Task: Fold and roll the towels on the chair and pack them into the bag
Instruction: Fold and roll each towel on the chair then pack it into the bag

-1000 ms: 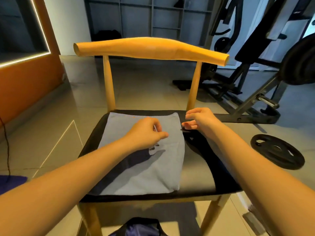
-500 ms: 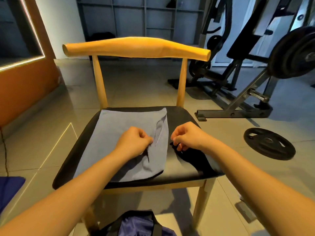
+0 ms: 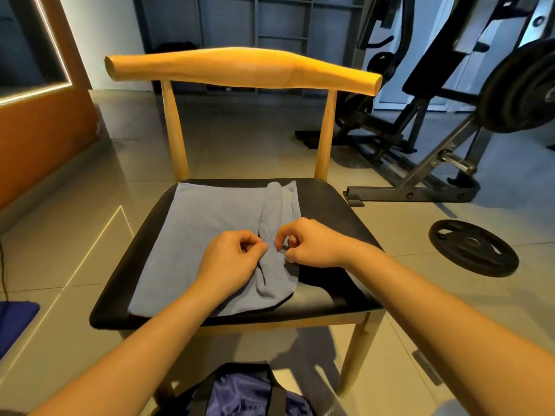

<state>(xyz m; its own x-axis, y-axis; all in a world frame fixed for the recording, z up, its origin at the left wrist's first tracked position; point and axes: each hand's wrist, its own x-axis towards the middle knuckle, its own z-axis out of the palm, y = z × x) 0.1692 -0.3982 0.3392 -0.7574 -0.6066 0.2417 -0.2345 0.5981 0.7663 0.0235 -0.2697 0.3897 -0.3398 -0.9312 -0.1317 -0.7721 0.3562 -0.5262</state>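
Note:
A light blue towel (image 3: 207, 229) lies spread on the black seat of a wooden chair (image 3: 336, 211). Its right edge is turned over leftward into a raised ridge running from the seat's back toward me. My left hand (image 3: 231, 259) pinches that lifted edge near its middle. My right hand (image 3: 309, 243) sits just right of it, fingers curled and pinching the same fold. A dark bag (image 3: 240, 394) with shiny purple lining stands open on the floor below the seat's front edge.
The chair's curved wooden backrest (image 3: 240, 66) rises behind the seat. A weight bench and barbell rack (image 3: 444, 115) fill the right side, and a loose weight plate (image 3: 473, 247) lies on the tiled floor. A blue mat corner (image 3: 15, 322) shows at far left.
Both hands drew nearer to me along the towel's right edge and lifted it; that edge has folded over leftward into a ridge. My view pulled back, showing more of the bag.

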